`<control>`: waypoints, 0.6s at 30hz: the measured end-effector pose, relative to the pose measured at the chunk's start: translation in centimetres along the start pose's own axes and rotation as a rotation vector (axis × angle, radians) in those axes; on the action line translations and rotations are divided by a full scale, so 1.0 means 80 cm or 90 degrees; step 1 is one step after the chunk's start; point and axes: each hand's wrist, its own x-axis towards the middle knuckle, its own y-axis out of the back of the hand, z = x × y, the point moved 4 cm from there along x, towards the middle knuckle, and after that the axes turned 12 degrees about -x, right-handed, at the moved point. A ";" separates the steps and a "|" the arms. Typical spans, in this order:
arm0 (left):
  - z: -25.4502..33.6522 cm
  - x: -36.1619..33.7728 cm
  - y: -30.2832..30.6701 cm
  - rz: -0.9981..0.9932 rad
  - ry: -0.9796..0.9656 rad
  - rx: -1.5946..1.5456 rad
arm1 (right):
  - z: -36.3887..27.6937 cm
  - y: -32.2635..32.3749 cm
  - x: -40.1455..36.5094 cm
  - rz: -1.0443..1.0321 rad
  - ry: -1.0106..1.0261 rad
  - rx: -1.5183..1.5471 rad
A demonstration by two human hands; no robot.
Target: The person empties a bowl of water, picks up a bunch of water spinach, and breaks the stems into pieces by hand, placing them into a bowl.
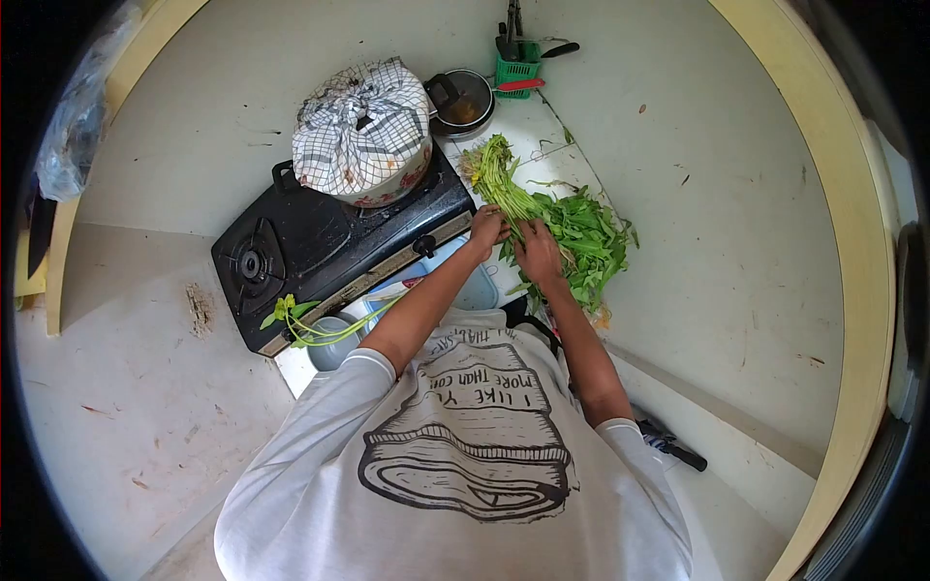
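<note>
A large bunch of leafy greens lies on the white tiled counter, its pale stems (509, 184) toward the back and its broad leaves (591, 242) toward the right. My left hand (488, 229) is closed at the left edge of the stems, with its fingers curled in. Close beside it, my right hand (539, 254) grips the greens where stems meet leaves, its fingers bent down into them. The fingertips of both hands are partly hidden. Below my left hand is a light blue tray or basin (475, 288), partly covered by my forearm.
A black gas stove (320, 242) stands to the left, bearing a pot (387, 184) with a checked cloth over its lid. Behind are a small pan (467, 102) and a green utensil basket (518, 66). Loose long-stemmed greens (329, 334) hang over a grey bowl (330, 354) near my left elbow.
</note>
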 end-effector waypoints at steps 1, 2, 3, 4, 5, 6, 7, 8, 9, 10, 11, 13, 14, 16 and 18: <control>0.002 -0.002 -0.002 0.003 -0.001 0.004 | -0.002 0.005 -0.001 -0.005 0.003 -0.002; 0.006 -0.003 -0.004 0.002 -0.003 0.012 | -0.003 0.010 -0.002 -0.010 0.007 -0.005; 0.007 -0.001 -0.004 0.002 -0.004 0.019 | -0.005 0.014 -0.003 -0.015 0.010 -0.008; 0.008 0.001 -0.003 0.002 -0.005 0.026 | -0.005 0.015 -0.003 -0.004 0.013 0.005; 0.010 0.002 -0.002 -0.009 -0.024 0.038 | -0.005 0.018 -0.004 0.006 0.016 0.018; 0.010 0.006 0.000 -0.019 -0.043 0.050 | -0.006 0.020 -0.003 0.017 0.021 0.032; 0.010 0.009 0.002 -0.029 -0.063 0.061 | -0.006 0.021 -0.003 0.023 0.028 0.038; 0.009 0.012 0.003 -0.030 -0.065 0.059 | -0.006 0.023 -0.004 0.029 0.034 0.043; 0.010 0.013 0.002 -0.031 -0.068 0.058 | -0.006 0.024 -0.002 0.037 0.041 0.048; 0.011 0.013 0.002 -0.031 -0.070 0.057 | -0.007 0.025 -0.002 0.049 0.057 0.044; 0.013 0.013 0.002 -0.046 -0.076 0.052 | -0.009 0.026 -0.001 0.062 0.074 0.039; 0.014 0.014 0.002 -0.076 -0.087 0.041 | -0.005 0.023 -0.001 0.085 0.090 0.039; 0.016 0.016 0.003 -0.074 -0.107 0.050 | -0.003 0.021 0.000 0.094 0.092 0.045; 0.023 0.010 0.002 -0.069 -0.145 0.069 | -0.003 0.022 0.001 0.116 0.092 0.059; 0.025 0.005 0.002 -0.080 -0.165 0.025 | -0.003 0.029 0.001 0.144 0.091 0.073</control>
